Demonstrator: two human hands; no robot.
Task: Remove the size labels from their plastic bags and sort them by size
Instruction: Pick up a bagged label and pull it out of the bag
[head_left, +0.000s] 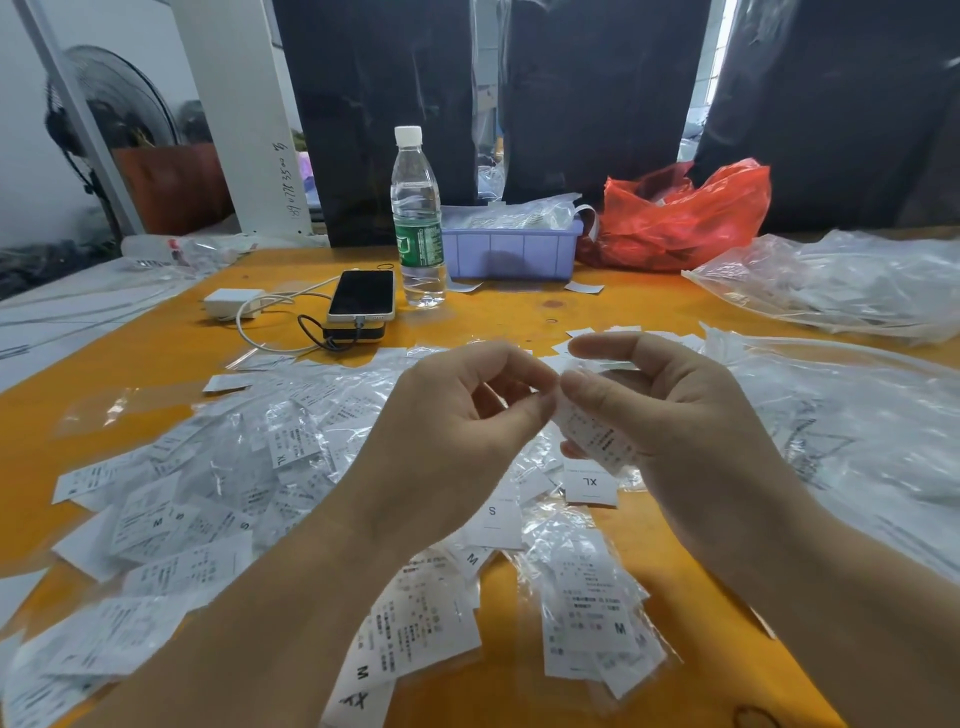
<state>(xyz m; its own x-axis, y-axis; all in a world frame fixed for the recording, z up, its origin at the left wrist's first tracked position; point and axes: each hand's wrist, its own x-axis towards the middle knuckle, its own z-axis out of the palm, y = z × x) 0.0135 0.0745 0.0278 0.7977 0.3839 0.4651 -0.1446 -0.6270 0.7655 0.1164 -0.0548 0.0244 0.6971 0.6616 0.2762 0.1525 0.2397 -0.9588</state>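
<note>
bare table (519, 312) behind labels (218, 499), bottle (418, 218) beyond

Bright, even light; glare on plastic bags (841, 280); edges bowed, perhaps slightly soft.

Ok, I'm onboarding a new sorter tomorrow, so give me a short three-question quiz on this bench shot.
1. True or false: the water bottle is lying on its side.
2. Which hand holds the bagged label: A left, B right, C neither?
3. What size letters show on the loose label just below the right hand?

Key: 1 false, it stands upright beside the phone. 2 B; the left hand pinches its top edge. 3 XL.
</note>
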